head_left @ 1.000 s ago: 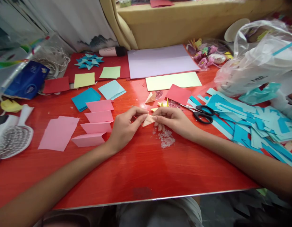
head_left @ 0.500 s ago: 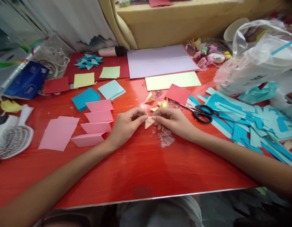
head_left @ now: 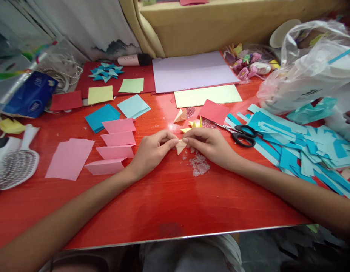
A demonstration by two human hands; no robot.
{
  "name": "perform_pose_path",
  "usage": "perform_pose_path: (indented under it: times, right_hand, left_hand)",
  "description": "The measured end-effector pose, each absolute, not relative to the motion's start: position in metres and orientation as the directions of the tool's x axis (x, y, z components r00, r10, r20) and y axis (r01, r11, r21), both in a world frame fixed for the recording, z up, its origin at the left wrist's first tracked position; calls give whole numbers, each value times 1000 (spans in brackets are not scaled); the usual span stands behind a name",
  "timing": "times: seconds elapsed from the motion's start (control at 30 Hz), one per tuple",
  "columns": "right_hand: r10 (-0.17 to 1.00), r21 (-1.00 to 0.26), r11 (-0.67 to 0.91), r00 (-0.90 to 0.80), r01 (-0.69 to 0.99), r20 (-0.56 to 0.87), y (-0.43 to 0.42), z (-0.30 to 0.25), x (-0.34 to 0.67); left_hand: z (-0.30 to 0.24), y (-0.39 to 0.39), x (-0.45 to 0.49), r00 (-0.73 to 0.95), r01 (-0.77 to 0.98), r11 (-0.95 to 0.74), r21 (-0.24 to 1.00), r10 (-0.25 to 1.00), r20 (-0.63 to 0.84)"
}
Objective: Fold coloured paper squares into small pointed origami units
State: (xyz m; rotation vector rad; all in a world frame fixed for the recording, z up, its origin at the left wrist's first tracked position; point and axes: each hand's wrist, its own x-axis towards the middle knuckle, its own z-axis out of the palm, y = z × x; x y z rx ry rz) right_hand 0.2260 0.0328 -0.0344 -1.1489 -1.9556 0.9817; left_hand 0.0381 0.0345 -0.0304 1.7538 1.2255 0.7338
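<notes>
Between my two hands is a small cream folded paper piece (head_left: 181,146), its pointed end facing down toward me. My left hand (head_left: 155,150) pinches its left corner between thumb and forefinger. The right corner is pinched by my right hand (head_left: 210,144); parts of the piece are covered by the fingertips. Just beyond the hands lie a yellow folded paper piece (head_left: 195,124), partly hidden by my right hand, and another cream folded piece (head_left: 180,115). Small clear bits (head_left: 199,165) are scattered on the red table (head_left: 169,204) beside my right hand.
Pink folded papers (head_left: 118,139) and flat pink sheets (head_left: 69,158) lie left, near blue squares (head_left: 102,118). Black-handled scissors (head_left: 244,136) and a heap of blue strips (head_left: 299,139) are right. A plastic bag (head_left: 307,79) stands behind them. A hairbrush (head_left: 17,166) lies far left.
Both hands keep their pinch on the cream paper piece, which has turned slightly. The view has shifted a little; the other things stay where they were.
</notes>
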Motion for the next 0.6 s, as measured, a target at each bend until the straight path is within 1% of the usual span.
perform_pose_path:
  times: [0.1, 0.17, 0.27, 0.37, 0.47, 0.53, 0.6]
  right_hand:
    - [892, -804, 387, -405, 451, 202, 33, -33, 225]
    - [891, -801, 390, -406, 454, 203, 32, -32, 225]
    - [910, -873, 297, -392, 386, 136, 32, -33, 224]
    - [923, -950, 169, -381, 264, 58, 32, -34, 222]
    - [911, -951, 157, -410, 267, 36, 32, -34, 222]
    - [905, -952, 158, -425, 262, 34, 33, -34, 222]
    - [906, -968, 138, -421, 209, 38, 34, -34, 223]
  left_hand:
    - [-31, 34, 37, 362, 435, -159, 886, 932, -10]
    - [-30, 34, 36, 368, 429, -159, 889, 930, -11]
    - [-30, 34, 37, 341, 409, -150, 900, 940, 2]
    - [-30, 36, 38, 245, 358, -160, 920, 967, 73]
    - [-30, 38, 39, 195, 338, -184, 923, 973, 122]
    - [-30, 38, 39, 220, 312, -167, 935, 970, 100]
    - [-30, 37, 39, 265, 270, -127, 955, 963, 53]
